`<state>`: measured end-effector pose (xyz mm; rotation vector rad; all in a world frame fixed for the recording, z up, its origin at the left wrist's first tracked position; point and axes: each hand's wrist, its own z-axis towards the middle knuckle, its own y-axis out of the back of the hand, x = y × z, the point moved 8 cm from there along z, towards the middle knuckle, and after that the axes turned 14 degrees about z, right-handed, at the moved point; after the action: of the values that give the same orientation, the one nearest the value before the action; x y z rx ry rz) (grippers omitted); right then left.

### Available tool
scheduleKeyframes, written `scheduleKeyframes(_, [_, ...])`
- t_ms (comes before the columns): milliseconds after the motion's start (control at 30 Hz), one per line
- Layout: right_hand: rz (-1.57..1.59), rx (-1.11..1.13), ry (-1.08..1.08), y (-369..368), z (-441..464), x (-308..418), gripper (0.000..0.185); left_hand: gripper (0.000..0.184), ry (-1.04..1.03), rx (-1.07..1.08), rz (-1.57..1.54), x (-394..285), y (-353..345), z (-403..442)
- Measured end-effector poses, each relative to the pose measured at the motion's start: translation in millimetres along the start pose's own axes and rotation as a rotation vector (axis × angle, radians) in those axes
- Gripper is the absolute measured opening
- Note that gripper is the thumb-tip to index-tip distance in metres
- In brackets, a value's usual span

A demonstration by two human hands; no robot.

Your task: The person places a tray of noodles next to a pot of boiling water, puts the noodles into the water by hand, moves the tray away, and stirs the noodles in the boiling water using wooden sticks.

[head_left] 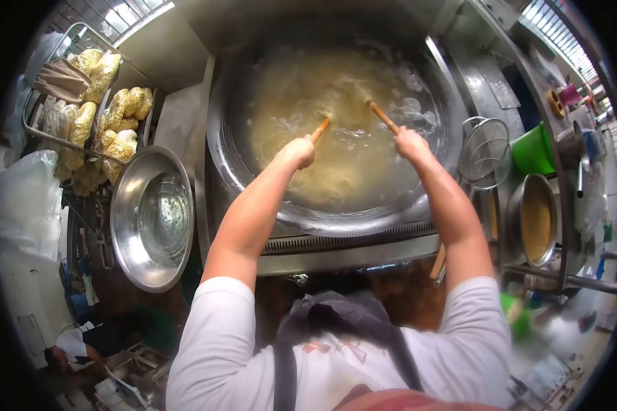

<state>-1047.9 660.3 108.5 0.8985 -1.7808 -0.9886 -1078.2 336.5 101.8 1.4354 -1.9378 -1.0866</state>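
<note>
A large round metal wok holds cloudy yellowish liquid with pale strands that look like noodles. My left hand is closed around a wooden stick, whose far end dips into the liquid near the middle. Further right, my right hand grips a second wooden stick, its tip at the liquid's surface. Both hands are above the wok, apart from each other. The submerged ends of the sticks are hidden.
Left of the wok stand a steel basin and racks with bags of yellow noodles. On the right are a wire strainer, a green container and a metal pot. Another person is at the lower left.
</note>
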Motion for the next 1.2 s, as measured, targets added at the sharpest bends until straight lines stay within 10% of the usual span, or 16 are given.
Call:
scheduleKeyframes(833, [-0.187, -0.060, -0.341, 107, -276, -94, 0.037, 0.044, -0.413, 0.055, -0.370, 74, -118, -176])
scheduleKeyframes(1033, [-0.141, -0.262, -0.078, 140, -367, -50, 0.031, 0.059, -0.290, 0.051, -0.555, 204, -105, -320])
scheduleKeyframes(1200, [-0.116, 0.052, -0.108, 88, -407, -31, 0.028, 0.058, 0.062, 0.203, -0.806, 256, -167, -456])
